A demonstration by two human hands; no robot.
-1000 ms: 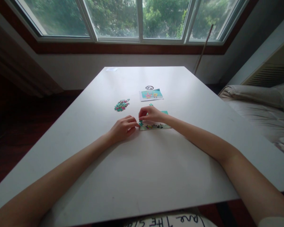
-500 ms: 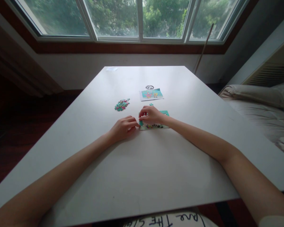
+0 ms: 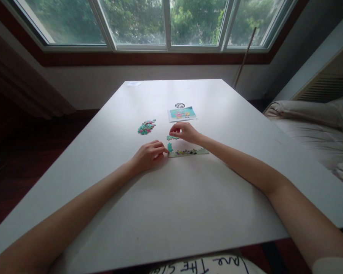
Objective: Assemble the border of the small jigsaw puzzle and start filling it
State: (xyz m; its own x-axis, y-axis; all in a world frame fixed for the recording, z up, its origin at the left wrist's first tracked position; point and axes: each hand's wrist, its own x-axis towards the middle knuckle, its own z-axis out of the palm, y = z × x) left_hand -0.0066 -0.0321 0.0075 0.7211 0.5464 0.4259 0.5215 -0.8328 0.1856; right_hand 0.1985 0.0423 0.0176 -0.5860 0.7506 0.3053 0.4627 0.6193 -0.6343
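A partly assembled jigsaw puzzle [image 3: 201, 152] lies on the white table, its near edge joined in a strip and its middle bare. My left hand [image 3: 150, 155] rests on the table at the near-left corner, fingers loosely bent and a fingertip touching the puzzle's edge. Over the far side hovers my right hand [image 3: 186, 132], thumb and fingers pinched together. Its fingertips are just above the teal far-left pieces [image 3: 171, 137]; whatever they hold is too small to make out. Part of the puzzle's far edge is hidden beneath that hand.
A pile of loose puzzle pieces [image 3: 146, 128] lies left of the puzzle. Behind it are a picture card [image 3: 183, 113] and a round black-and-white item [image 3: 180, 105]. A padded beige seat [image 3: 303, 129] stands right of the table [image 3: 171, 205].
My right hand has moved away from me, from the puzzle's left side to its far-left corner, uncovering the middle. My left hand has stayed in place.
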